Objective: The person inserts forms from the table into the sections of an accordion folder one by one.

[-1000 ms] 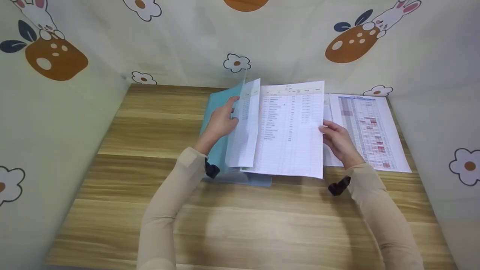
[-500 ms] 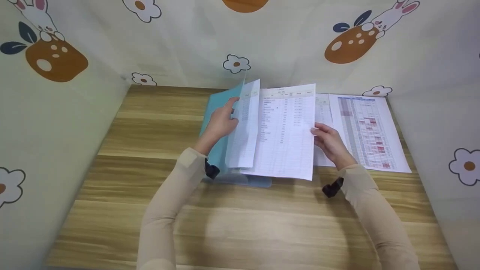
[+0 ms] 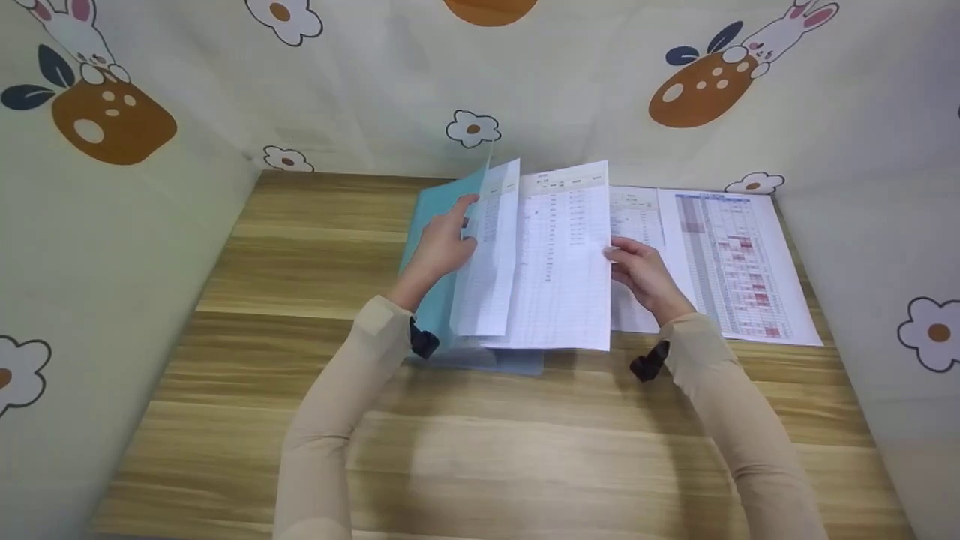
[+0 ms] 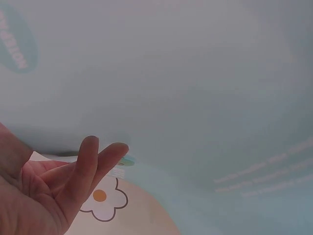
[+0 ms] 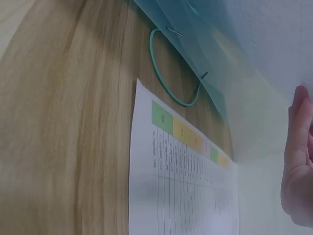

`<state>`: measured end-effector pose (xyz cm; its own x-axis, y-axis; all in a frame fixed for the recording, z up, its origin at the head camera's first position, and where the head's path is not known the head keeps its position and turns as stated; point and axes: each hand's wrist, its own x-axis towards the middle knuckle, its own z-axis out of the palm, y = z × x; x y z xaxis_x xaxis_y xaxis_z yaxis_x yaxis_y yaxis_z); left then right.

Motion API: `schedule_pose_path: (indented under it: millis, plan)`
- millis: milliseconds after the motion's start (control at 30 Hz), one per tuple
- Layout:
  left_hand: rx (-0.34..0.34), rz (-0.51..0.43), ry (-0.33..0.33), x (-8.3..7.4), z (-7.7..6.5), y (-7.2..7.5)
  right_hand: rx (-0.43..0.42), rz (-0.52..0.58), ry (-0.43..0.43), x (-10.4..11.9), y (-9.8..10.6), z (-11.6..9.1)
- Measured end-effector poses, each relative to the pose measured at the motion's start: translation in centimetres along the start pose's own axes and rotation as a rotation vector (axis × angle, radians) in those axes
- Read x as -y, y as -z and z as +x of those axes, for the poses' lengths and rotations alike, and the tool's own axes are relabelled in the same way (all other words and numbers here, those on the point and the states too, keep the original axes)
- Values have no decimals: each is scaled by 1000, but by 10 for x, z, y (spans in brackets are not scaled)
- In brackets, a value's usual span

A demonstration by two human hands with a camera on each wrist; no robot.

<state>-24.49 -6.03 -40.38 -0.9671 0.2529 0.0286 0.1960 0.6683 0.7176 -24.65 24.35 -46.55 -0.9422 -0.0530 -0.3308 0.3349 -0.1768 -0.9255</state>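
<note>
A teal folder [image 3: 435, 300] stands with its translucent cover [image 4: 186, 88] raised and white sheets inside. My left hand [image 3: 442, 244] rests against that cover, index finger extended; in the left wrist view its fingertips touch the cover's surface. Beside the cover a printed inner sheet [image 3: 487, 285] stands tilted. My right hand [image 3: 649, 277] pinches the right edge of a lifted printed table sheet [image 3: 562, 300] between thumb and fingers. The fingers behind the paper are hidden. In the right wrist view my right hand [image 5: 298, 161] lies against the pale raised page.
To the right, flat on the wooden table [image 3: 510, 457], lies a printed chart [image 3: 742, 262] with red cells. Another sheet [image 3: 637, 217] overlaps its left side. A teal elastic loop [image 5: 159, 71] hangs from the folder. A patterned cloth wall [image 3: 360, 82] closes the back.
My right hand has moved left, drawing the lifted sheet's edge toward the folder. More of the sheet lying behind it shows. My left hand has stayed in place.
</note>
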Motion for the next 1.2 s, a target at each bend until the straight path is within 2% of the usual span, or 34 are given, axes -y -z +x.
schedule_pose_path:
  millis: [433,667,1200]
  plan:
    - [15,-7,-1,0,0,1,31,-37,2,0,-11,8]
    - [-16,26,-37,0,0,1,43,-26,5,-5,-18,14]
    - [23,-27,-10,0,-1,0,37,-105,-28,-8,-40,17]
